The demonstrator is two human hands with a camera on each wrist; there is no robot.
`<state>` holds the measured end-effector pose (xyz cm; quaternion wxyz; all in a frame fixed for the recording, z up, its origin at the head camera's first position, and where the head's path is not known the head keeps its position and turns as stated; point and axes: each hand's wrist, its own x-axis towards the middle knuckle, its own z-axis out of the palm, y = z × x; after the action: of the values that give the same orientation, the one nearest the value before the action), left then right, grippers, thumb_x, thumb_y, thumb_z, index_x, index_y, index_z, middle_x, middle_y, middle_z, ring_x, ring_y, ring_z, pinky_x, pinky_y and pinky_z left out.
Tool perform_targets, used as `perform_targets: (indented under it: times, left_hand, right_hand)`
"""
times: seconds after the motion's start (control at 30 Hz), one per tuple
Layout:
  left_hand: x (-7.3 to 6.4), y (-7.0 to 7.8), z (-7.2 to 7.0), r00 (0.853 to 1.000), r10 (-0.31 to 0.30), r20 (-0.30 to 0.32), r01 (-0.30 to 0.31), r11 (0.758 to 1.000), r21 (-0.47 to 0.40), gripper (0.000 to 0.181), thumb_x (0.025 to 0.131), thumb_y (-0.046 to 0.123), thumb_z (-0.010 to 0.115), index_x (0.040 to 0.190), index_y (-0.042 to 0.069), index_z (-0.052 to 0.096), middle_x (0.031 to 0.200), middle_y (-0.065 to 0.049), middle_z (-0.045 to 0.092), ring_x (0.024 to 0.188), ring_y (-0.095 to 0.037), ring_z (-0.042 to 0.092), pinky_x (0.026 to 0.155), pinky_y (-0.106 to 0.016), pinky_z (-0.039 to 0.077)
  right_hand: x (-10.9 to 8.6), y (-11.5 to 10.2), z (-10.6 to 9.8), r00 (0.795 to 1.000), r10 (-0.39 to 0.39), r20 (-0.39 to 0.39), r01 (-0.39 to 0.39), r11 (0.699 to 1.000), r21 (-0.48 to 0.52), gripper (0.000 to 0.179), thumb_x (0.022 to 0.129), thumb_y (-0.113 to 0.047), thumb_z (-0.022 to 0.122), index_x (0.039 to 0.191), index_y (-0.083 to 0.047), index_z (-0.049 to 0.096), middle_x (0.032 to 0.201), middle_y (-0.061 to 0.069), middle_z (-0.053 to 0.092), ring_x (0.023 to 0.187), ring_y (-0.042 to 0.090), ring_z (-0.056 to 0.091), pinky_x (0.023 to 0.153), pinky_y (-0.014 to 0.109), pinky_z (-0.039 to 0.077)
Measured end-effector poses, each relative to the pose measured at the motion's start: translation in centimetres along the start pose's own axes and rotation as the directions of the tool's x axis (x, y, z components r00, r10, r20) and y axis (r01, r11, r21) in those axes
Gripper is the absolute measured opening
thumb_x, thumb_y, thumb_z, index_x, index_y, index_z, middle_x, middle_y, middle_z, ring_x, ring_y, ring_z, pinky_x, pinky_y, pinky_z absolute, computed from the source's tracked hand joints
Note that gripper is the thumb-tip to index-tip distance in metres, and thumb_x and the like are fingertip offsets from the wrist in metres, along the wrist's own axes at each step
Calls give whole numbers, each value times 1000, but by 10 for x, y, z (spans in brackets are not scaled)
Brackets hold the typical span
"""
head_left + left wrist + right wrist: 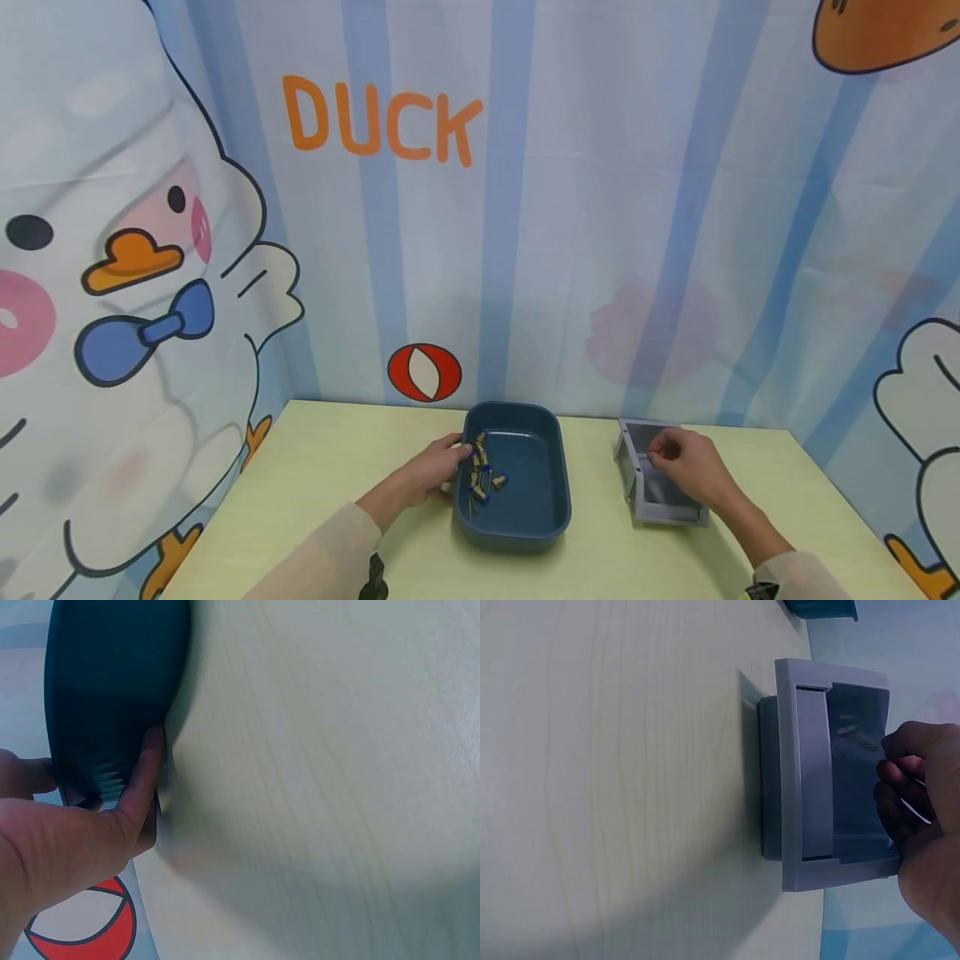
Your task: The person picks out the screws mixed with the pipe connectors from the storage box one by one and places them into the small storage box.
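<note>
My left hand [437, 468] grips the left wall of a dark teal plastic basin [551, 500], thumb at the rim and fingers against the outside. In the left wrist view, its fingers [142, 776] press on the basin wall. Several small brass-coloured and blue pieces [478, 492] lie along the basin's left side. My right hand [693, 467] is over a grey open box [667, 515], fingers curled and thumb near the index finger. A blurred, thin shiny piece [855, 735] shows by these fingertips; whether they hold it cannot be told.
Both containers stand on a pale wood-grain table [600, 567], the box to the right of the basin with a gap between. A printed curtain [555, 208] with a duck picture hangs directly behind the table's back edge.
</note>
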<state>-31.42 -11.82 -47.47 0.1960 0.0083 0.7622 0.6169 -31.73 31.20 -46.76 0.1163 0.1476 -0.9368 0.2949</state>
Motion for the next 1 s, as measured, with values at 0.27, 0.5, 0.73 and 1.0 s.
perform_targets:
  times: [0.27,0.5,0.73,1.0]
  left_hand:
    - [0,0,1,1000,10,1,-10,1000,0,55,114,27,45,163,4,35,149,-26,55,137,-53,52,95,-68,55]
    - [1,-1,1,1000,9,2,-9,1000,-8,55,114,27,44,163,4,34,147,-26,56,136,-52,53,93,-67,56]
    - [-1,-1,1,1000,14,1,-14,1000,-13,55,114,27,44,163,4,34,146,-25,58,136,-50,54,92,-64,57]
    - [-2,-2,0,1000,15,-1,-15,1000,-2,55,114,27,45,163,3,35,146,-25,58,136,-50,54,93,-64,57]
  right_hand:
    - [0,-4,-1,1000,-3,-6,3,1000,10,4,93,-7,77,96,-6,74,88,-1,70,81,16,65,70,33,55]
    - [3,-12,0,999,-36,-25,36,999,24,5,93,-5,77,97,-6,75,89,-1,71,82,15,67,71,32,57]
    - [9,-27,3,997,-73,-37,76,993,86,4,96,-6,75,101,-6,75,90,-1,71,82,13,66,71,31,57]
    - [19,-50,13,994,-109,-29,111,987,118,4,97,-8,75,100,-5,76,89,-2,71,81,12,66,70,31,57]
